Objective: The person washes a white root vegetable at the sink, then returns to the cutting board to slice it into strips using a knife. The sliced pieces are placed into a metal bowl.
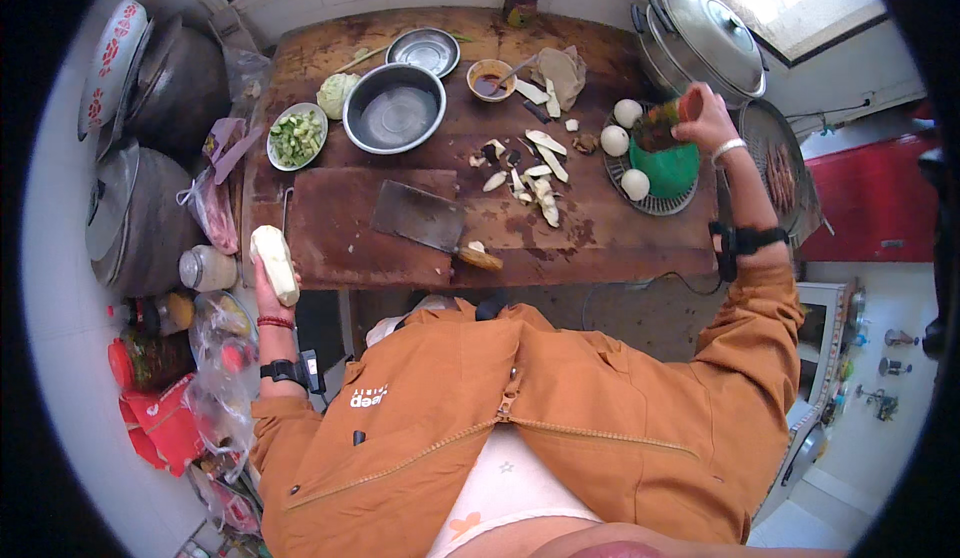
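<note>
In my left hand (271, 288) lies a peeled pale vegetable (274, 264), held just past the left front edge of the table. My right hand (705, 116) grips a jar with a red lid (664, 121), tilted on its side, above a green plastic item (666, 171) in a round slatted tray (686, 201). White round items, perhaps eggs (635, 184), sit at the tray's left side. A cleaver (420, 216) rests on a wooden cutting board (337, 235), its wooden handle over the board's right edge. Pale and dark peelings (546, 198) lie scattered at the table's middle.
At the back left stand a metal basin (394, 107), a metal plate (424, 49), a cabbage (337, 95) and a bowl of chopped green vegetable (298, 136). A bowl of dark sauce (491, 81) holds a spoon. A steamer pot (705, 40) stands back right; a lidded jar (523, 0) is at the rear.
</note>
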Demonstrator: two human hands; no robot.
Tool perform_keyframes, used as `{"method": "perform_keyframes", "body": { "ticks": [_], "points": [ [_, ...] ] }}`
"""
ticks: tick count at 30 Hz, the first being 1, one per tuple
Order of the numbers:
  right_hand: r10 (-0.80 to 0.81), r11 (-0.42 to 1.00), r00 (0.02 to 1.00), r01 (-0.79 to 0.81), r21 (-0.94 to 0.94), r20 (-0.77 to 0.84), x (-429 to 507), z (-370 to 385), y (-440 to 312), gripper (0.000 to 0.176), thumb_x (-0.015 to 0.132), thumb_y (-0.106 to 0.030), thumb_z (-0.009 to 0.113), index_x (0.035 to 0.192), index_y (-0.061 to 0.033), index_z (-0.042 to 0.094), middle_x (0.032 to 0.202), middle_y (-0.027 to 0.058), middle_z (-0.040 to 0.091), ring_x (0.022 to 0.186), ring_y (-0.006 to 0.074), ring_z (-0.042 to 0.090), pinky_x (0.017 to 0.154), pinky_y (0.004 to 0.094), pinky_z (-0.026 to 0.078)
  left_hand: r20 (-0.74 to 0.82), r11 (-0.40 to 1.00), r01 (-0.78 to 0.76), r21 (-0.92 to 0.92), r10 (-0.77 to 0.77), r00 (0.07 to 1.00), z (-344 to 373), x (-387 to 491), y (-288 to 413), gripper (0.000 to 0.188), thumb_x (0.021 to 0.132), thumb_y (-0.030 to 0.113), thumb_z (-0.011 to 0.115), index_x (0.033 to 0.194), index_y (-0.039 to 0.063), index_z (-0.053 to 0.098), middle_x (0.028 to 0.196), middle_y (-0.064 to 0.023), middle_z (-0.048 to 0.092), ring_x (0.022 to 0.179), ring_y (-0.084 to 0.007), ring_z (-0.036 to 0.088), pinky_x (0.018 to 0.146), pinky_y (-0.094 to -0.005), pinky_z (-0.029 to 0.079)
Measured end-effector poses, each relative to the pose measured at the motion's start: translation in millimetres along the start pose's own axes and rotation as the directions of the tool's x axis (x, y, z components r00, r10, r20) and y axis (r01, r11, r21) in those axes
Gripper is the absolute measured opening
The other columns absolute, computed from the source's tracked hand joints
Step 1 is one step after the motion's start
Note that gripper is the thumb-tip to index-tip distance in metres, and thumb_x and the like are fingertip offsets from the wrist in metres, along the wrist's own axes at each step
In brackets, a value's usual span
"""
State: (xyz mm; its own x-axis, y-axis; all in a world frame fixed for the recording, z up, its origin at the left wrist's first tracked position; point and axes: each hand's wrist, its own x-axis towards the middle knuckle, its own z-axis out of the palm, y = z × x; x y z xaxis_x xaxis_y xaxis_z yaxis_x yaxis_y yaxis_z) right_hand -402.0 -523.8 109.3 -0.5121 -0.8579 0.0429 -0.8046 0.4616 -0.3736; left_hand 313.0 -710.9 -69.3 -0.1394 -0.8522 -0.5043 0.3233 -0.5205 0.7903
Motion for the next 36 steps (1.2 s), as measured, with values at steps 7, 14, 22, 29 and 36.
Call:
{"method": "perform_keyframes", "body": {
  "ticks": [7, 14, 22, 29, 36],
  "points": [
    [-0.03, 0.98, 0.999, 0.032, 0.198, -0.016, 176.2, 63.3, -127.6, 0.06, 0.051, -0.02, 0.083, 0.101, -0.0038, 0.056, 0.085, 0.0107, 0.065, 0.087, 0.0281, 0.062, 0.082, 0.0352, 0.049, 0.009, 0.995, 0.101, 0.007, -0.102, 0.995, -15.2, 74.9, 34.6, 0.053, 0.092, 0.057, 0.044, 0.116, 0.011, 0.053, 0.08, -0.0073, 0.061, 0.052, -0.0192, 0.06, 0.043, -0.0295, 0.051],
    [0.193, 0.979, 0.981, -0.193, 0.064, 0.0, 320.4, 174.4, -199.6, 0.083, 0.05, -0.03, 0.086, 0.121, -0.0108, 0.048, 0.12, 0.0203, 0.051, 0.113, 0.0358, 0.051, 0.097, 0.0406, 0.044, -0.017, 0.988, 0.155, 0.024, -0.154, 0.988, -51.6, 104.3, 68.4, 0.052, 0.093, 0.053, 0.044, 0.12, 0.01, 0.052, 0.083, -0.0082, 0.062, 0.056, -0.0195, 0.061, 0.046, -0.0303, 0.053],
    [0.321, 0.947, 0.933, -0.311, -0.086, 0.16, 394.2, 263.1, -211.3, 0.078, 0.05, -0.028, 0.086, 0.117, -0.0139, 0.051, 0.126, 0.0197, 0.046, 0.118, 0.0361, 0.048, 0.099, 0.0432, 0.042, 0.199, 0.937, 0.341, 0.079, -0.35, 0.915, -69.5, 133.3, 69.3, 0.059, 0.093, 0.053, 0.045, 0.129, 0.006, 0.045, 0.098, -0.0117, 0.063, 0.073, -0.0234, 0.064, 0.056, -0.0355, 0.055],
    [0.189, 0.963, 0.981, -0.176, -0.203, 0.046, 417.7, 296.8, -184.3, 0.089, 0.054, -0.04, 0.085, 0.127, -0.0093, 0.044, 0.119, 0.0188, 0.057, 0.111, 0.0377, 0.054, 0.095, 0.0411, 0.045, 0.223, 0.898, 0.389, 0.206, -0.43, 0.875, -41.7, 169.1, 55.7, 0.061, 0.092, 0.05, 0.049, 0.132, 0.005, 0.041, 0.108, -0.0116, 0.061, 0.078, -0.0244, 0.065, 0.061, -0.0364, 0.057],
    [-0.114, 0.968, 0.973, 0.063, -0.245, -0.202, 334.8, 263.6, -208.6, 0.093, 0.069, -0.043, 0.078, 0.143, -0.016, 0.029, 0.141, 0.027, 0.028, 0.128, 0.0451, 0.033, 0.105, 0.0477, 0.032, 0.379, 0.912, 0.357, 0.204, -0.41, 0.83, -14.2, 182.1, 56.1, 0.059, 0.092, 0.043, 0.054, 0.136, 0.008, 0.036, 0.111, -0.0105, 0.059, 0.082, -0.0232, 0.065, 0.066, -0.037, 0.057]
  ]
}}
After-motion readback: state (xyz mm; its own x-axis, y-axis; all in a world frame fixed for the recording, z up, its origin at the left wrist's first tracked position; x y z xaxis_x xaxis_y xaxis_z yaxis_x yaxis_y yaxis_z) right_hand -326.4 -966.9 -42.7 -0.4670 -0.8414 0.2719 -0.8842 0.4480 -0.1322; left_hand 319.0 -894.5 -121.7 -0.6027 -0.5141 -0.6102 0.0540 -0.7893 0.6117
